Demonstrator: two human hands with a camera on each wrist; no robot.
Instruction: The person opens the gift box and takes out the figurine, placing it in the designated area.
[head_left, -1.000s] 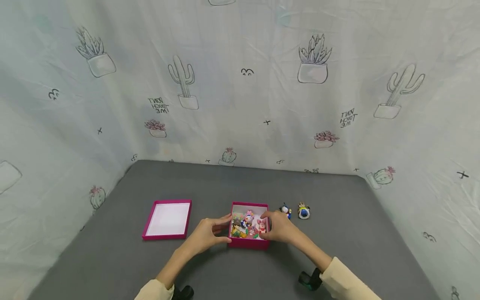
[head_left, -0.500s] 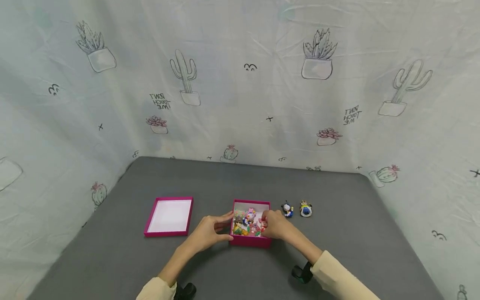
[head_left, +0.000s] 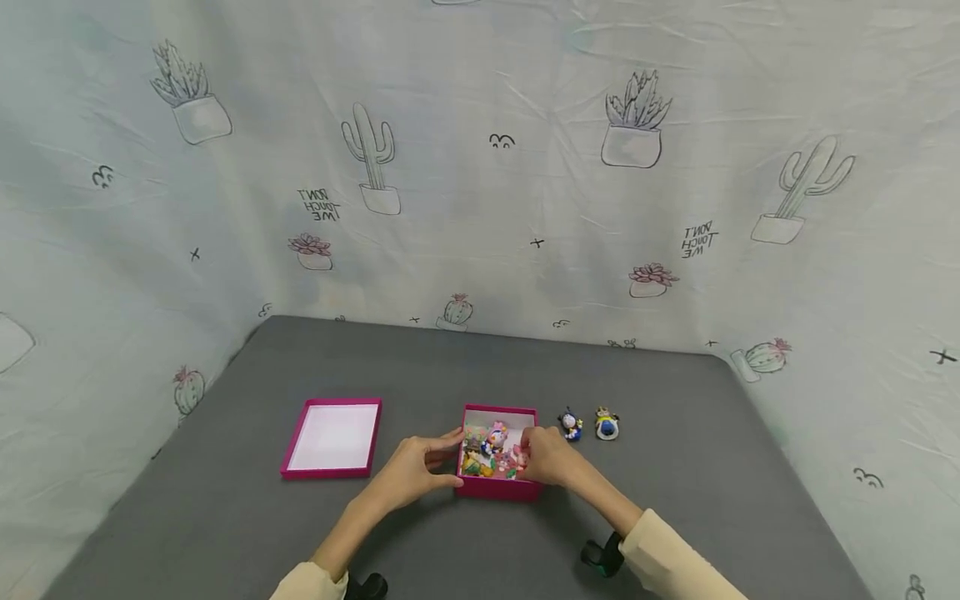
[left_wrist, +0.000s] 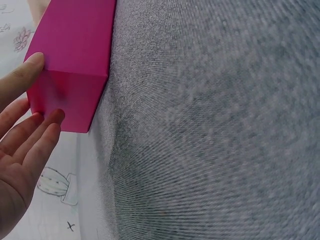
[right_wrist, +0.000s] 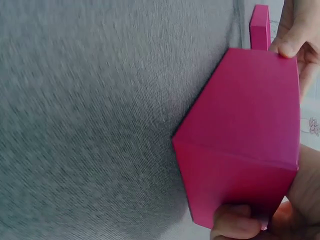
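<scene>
A magenta box [head_left: 497,490] without its cover stands in the middle of the table, holding several small animal figurines. Outside its left wall, my left hand [head_left: 411,472] touches it with nearly straight fingers, the thumb at the near left corner; the left wrist view shows these fingertips [left_wrist: 54,120] against the wall. My right hand [head_left: 551,457] reaches over the right wall and pinches a pink figurine [head_left: 519,455], partly hidden by the fingers. Curled fingers [right_wrist: 235,226] also lie outside that wall in the right wrist view. Beside the pink one sits a pink-hatted figurine [head_left: 495,437].
Left of the box lies a magenta-rimmed lid [head_left: 334,437], its white inside facing up. To the right, a blue-and-white figurine [head_left: 571,425] and a yellow-and-blue one [head_left: 607,424] lie on the grey table [head_left: 225,500]. A patterned curtain [head_left: 480,192] rises behind.
My right hand's thumb and fingers, apart around the pink figurine a second ago, have come together on it. The left hand has stayed at the box's left side.
</scene>
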